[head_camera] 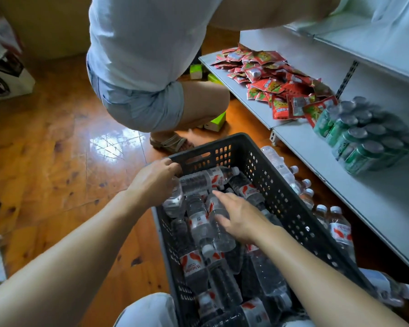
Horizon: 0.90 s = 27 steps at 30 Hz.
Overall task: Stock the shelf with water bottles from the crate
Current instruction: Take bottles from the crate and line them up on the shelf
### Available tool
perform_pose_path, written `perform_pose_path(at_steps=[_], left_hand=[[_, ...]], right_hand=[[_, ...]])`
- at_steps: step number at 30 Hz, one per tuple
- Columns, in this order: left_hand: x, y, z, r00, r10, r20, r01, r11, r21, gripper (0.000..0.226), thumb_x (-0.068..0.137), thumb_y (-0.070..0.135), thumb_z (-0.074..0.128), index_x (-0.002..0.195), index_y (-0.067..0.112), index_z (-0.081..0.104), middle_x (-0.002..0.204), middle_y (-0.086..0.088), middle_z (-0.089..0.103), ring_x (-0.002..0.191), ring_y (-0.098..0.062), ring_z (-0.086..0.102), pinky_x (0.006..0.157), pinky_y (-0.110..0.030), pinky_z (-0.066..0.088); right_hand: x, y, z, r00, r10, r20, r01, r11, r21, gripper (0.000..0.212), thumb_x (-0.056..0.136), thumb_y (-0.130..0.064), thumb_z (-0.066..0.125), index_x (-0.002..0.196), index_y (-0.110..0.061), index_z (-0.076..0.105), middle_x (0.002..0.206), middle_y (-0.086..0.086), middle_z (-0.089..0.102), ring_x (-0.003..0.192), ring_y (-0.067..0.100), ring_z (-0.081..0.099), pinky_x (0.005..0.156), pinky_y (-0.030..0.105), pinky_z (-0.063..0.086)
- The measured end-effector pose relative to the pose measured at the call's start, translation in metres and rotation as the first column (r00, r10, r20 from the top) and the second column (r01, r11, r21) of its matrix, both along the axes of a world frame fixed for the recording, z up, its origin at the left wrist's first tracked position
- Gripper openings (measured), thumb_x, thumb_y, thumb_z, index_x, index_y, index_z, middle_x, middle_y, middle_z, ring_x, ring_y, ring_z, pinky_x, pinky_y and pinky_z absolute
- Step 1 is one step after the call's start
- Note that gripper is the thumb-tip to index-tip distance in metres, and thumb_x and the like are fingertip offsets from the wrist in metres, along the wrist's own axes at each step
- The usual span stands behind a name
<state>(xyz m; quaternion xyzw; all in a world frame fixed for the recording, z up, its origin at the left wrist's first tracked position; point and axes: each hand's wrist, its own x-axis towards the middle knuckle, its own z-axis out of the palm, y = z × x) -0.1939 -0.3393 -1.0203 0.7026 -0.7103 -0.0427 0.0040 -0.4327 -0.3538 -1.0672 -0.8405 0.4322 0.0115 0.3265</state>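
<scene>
We reach both hands into the black crate [257, 166], which sits on the wooden floor [57, 149] just beside the white shelf [364, 185]. Our left hand [155, 179] grips the base end of a water bottle [208, 179] lying across the far end of the crate, close under the far rim. Our right hand [240, 217] rests with fingers spread and relaxed on the pile of bottles [213, 232] in the crate's middle, holding nothing. The bottles lie jumbled on their sides, too many and too overlapped for us to count.

The crate's right wall stands near the shelf edge, leaving only a narrow strip of floor between them; there we count about six bottles on the floor [316, 208], some upright, some lying. To the left the floor lies open.

On the lowest shelf board sit one shrink-wrapped pack of green cans [364, 138] and, farther back, a loose heap of red snack packets [276, 83]. Bare board runs along the shelf nearer than the cans.

Another person [147, 67] squats just beyond the crate's far end, one sandalled foot [170, 143] near its rim.
</scene>
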Motion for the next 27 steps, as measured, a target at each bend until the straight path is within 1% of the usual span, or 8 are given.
perform_pose_path(at_steps=[4, 7, 10, 13, 15, 20, 24, 27], left_hand=[[-0.01, -0.006, 0.062, 0.957, -0.167, -0.238, 0.138, 0.981, -0.136, 0.025, 0.088, 0.014, 0.071, 0.114, 0.015, 0.069, 0.108, 0.002, 0.068, 0.102, -0.026, 0.058, 0.091, -0.039, 0.046], [-0.035, -0.01, 0.101, 0.898, -0.266, -0.351, 0.211, 0.96, -0.187, 0.028, 0.088, 0.008, 0.071, 0.115, 0.014, 0.067, 0.1, 0.008, 0.069, 0.092, -0.011, 0.059, 0.082, -0.02, 0.042], [-0.073, -0.017, 0.127, 0.789, -0.344, -0.51, 0.281, 0.939, -0.198, 0.034, 0.088, 0.008, 0.07, 0.12, 0.019, 0.063, 0.1, 0.009, 0.07, 0.088, 0.0, 0.06, 0.076, -0.006, 0.041], [-0.117, -0.027, 0.146, 0.638, -0.383, -0.668, 0.301, 0.923, -0.242, 0.037, 0.088, 0.008, 0.069, 0.12, 0.023, 0.06, 0.102, 0.006, 0.069, 0.098, -0.013, 0.065, 0.079, -0.027, 0.054], [-0.152, -0.035, 0.157, 0.558, -0.402, -0.726, 0.254, 0.916, -0.312, 0.038, 0.084, 0.013, 0.071, 0.116, 0.032, 0.059, 0.104, 0.009, 0.069, 0.1, -0.017, 0.066, 0.078, -0.035, 0.058], [-0.246, -0.045, 0.174, 0.397, -0.37, -0.84, 0.115, 0.928, -0.354, 0.045, 0.086, 0.018, 0.078, 0.121, 0.031, 0.052, 0.113, 0.008, 0.063, 0.094, -0.011, 0.066, 0.076, -0.027, 0.059], [-0.31, -0.046, 0.162, 0.371, -0.272, -0.888, 0.248, 0.95, -0.187, 0.066, 0.082, 0.056, 0.071, 0.134, 0.023, 0.049, 0.121, 0.001, 0.066, 0.104, -0.013, 0.068, 0.088, -0.038, 0.06], [-0.361, -0.042, 0.157, 0.294, -0.267, -0.918, 0.374, 0.916, -0.147, 0.078, 0.075, 0.062, 0.073, 0.139, 0.027, 0.045, 0.125, 0.001, 0.068, 0.11, -0.013, 0.069, 0.096, -0.042, 0.056]], right_hand=[[-0.003, -0.001, 0.025, 0.986, -0.083, 0.142, 0.081, 0.997, 0.017, 0.077, 0.097, -0.046, 0.057, 0.159, -0.031, 0.014, 0.163, -0.007, 0.022, 0.148, 0.016, 0.024, 0.12, 0.041, 0.027], [-0.018, 0.001, 0.046, 0.951, -0.128, 0.281, 0.129, 0.992, 0.016, 0.083, 0.091, -0.05, 0.064, 0.158, -0.037, 0.016, 0.162, -0.014, 0.024, 0.144, 0.005, 0.026, 0.115, 0.031, 0.028], [-0.045, 0.003, 0.071, 0.888, -0.186, 0.421, 0.169, 0.983, 0.076, 0.075, 0.089, -0.045, 0.07, 0.149, -0.051, 0.024, 0.146, -0.028, 0.042, 0.129, -0.005, 0.039, 0.103, 0.022, 0.032], [-0.083, 0.005, 0.094, 0.83, -0.244, 0.501, 0.237, 0.968, 0.079, 0.073, 0.086, -0.039, 0.076, 0.142, -0.053, 0.031, 0.137, -0.028, 0.053, 0.124, -0.005, 0.053, 0.103, 0.025, 0.044], [-0.114, 0.009, 0.109, 0.795, -0.282, 0.537, 0.322, 0.946, 0.019, 0.071, 0.084, -0.037, 0.078, 0.136, -0.055, 0.034, 0.127, -0.023, 0.062, 0.113, -0.007, 0.06, 0.092, 0.016, 0.049], [-0.189, 0.02, 0.136, 0.684, -0.383, 0.621, 0.569, 0.813, -0.125, 0.065, 0.083, -0.036, 0.076, 0.125, -0.067, 0.036, 0.107, -0.035, 0.064, 0.095, -0.01, 0.063, 0.075, 0.007, 0.047], [-0.243, 0.025, 0.15, 0.608, -0.48, 0.633, 0.721, 0.667, -0.187, 0.062, 0.081, -0.048, 0.073, 0.118, -0.075, 0.032, 0.089, -0.047, 0.056, 0.078, -0.023, 0.055, 0.065, 0.0, 0.039], [-0.281, 0.028, 0.162, 0.57, -0.514, 0.641, 0.776, 0.592, -0.215, 0.064, 0.082, -0.057, 0.071, 0.136, -0.058, 0.036, 0.096, -0.035, 0.063, 0.078, -0.015, 0.059, 0.063, 0.005, 0.039]])
